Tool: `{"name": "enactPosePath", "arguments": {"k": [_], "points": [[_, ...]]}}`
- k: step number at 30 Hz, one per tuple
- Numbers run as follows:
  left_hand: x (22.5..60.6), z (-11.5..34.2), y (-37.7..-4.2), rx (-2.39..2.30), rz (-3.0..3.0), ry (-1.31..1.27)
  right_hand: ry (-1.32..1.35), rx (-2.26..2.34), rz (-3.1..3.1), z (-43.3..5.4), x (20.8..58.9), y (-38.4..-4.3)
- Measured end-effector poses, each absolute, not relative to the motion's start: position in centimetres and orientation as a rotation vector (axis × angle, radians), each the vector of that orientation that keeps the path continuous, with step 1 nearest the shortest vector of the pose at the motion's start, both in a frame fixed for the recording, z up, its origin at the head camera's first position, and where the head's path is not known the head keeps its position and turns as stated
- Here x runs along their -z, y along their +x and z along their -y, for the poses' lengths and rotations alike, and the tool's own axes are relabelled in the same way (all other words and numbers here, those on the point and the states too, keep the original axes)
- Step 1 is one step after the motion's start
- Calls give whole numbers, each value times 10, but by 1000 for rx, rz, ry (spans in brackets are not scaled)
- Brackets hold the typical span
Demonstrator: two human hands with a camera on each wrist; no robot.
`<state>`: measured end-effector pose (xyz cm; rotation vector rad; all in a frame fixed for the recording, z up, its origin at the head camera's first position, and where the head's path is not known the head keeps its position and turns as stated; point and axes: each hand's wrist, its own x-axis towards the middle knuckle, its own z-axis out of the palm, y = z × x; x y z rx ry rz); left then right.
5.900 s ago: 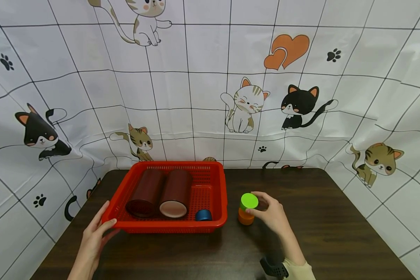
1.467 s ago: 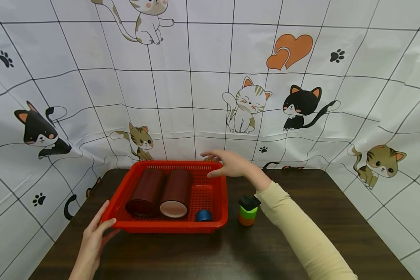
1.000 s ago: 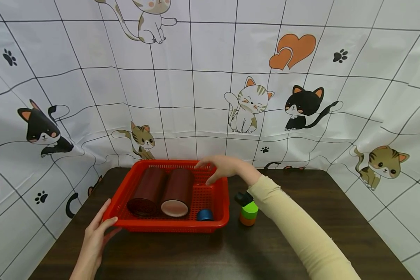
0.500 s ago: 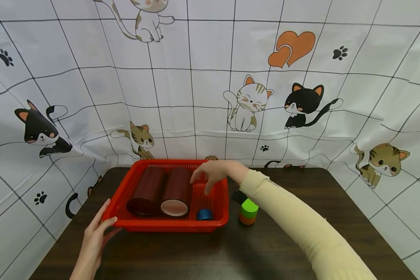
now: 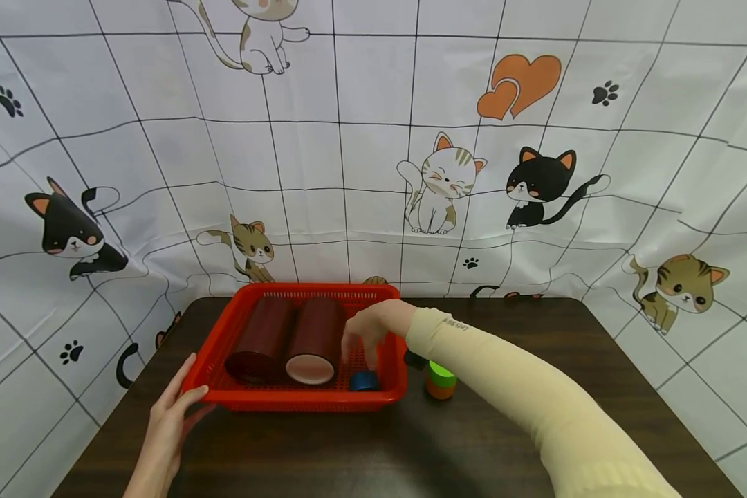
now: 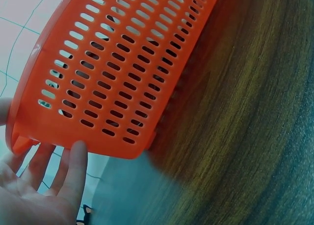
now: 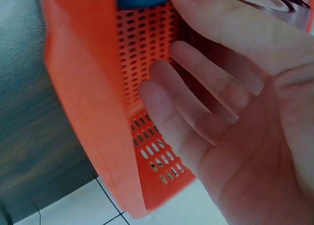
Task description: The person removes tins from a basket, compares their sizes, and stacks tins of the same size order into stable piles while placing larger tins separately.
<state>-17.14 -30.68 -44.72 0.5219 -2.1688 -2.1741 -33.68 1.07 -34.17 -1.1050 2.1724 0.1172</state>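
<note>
A red plastic basket point(image 5: 286, 400) with perforated walls stands on the dark wooden table. My left hand point(image 5: 169, 418) holds its front left corner, thumb over the rim; in the left wrist view the fingers point(image 6: 78, 159) sit under the rim. Inside the basket lie two dark brown cylinders point(image 5: 265, 339), the right one showing a pale round end point(image 5: 310, 370). A small blue round piece point(image 5: 364, 381) sits near the front right. My right hand point(image 5: 373, 328) reaches over the right wall with loosely bent fingers pointing down, the fingertips just behind the blue piece. The right palm point(image 7: 255, 151) holds nothing.
Right of the basket, a green disc point(image 5: 440, 374) sits on an orange one point(image 5: 440, 391), partly hidden by the right sleeve point(image 5: 510, 377). A black wristband point(image 5: 414, 360) shows under that wrist. A cat-print sheet point(image 5: 373, 159) hangs behind the table.
My right hand has left the green and orange discs, moved over the basket's back right, then come down and forward toward the blue piece. My left hand has stayed at the corner.
</note>
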Motion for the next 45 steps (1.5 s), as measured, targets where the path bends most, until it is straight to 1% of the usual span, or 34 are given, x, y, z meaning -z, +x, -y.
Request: {"name": "enactPosePath", "arguments": {"k": [6,17,26,31,32,38,39,44,45], "points": [[446,307,-172,2173,2172,531,-1022,-107,-2116,-7,349,-335],[447,305,-173,2173,2172,457,-990,-165,-2105,-3,356,-339],[445,308,-169,2193,2181,523,-910,-160,-2070,5,359,-335],[445,308,-169,2189,2195,524,-872,-179,-2023,8,364,-336],[445,308,-169,2187,2196,522,-870,-179,-2025,8,372,-342],[444,308,-169,2168,2217,510,-852,-230,-2003,12,375,-343],[444,308,-169,2167,2220,510,-847,-242,-1991,13,370,-338],[444,308,-170,2177,2223,521,-832,-310,-1991,19,406,-362],[444,308,-171,2178,2223,517,-825,-315,-1984,19,408,-363]]}}
